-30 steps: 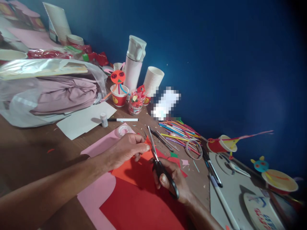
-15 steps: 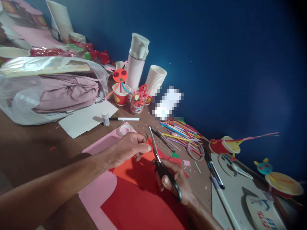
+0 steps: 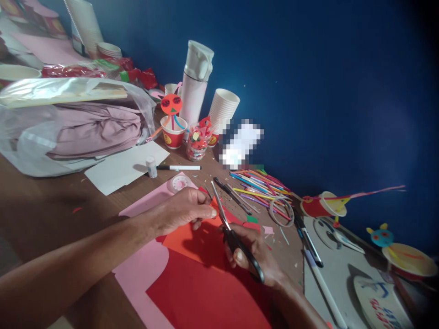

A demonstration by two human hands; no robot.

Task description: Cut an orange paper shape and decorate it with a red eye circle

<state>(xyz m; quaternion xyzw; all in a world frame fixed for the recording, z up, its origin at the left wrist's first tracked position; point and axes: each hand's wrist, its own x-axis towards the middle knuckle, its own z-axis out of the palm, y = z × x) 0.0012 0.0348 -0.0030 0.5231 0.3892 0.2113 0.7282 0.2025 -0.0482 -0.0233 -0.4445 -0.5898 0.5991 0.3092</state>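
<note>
My left hand [image 3: 192,208] pinches a small piece of orange paper [image 3: 215,204] between thumb and fingers. In my right hand [image 3: 252,251] are black-handled scissors [image 3: 224,217], their blades parted around or beside the orange piece; I cannot tell whether they touch it. Under both hands lies a larger orange sheet [image 3: 190,242], on top of a red sheet [image 3: 206,292]. Pink paper [image 3: 137,278] extends below these on the left. A white roll of correction tape or similar disc [image 3: 180,183] rests on the pink paper's upper part.
Behind stand a red cup with an orange paper face [image 3: 171,104], a clear jar [image 3: 197,148], a white flask [image 3: 195,91] and stacked paper cups [image 3: 222,107]. Colourful sticks [image 3: 260,187] and a tape ring [image 3: 281,211] lie right of centre. A plastic bag [image 3: 30,151] fills the left.
The scissors have tilted slightly, and my right hand sits a little further right in view. My left hand keeps its pinch on the orange piece. The camera view has shifted slightly.
</note>
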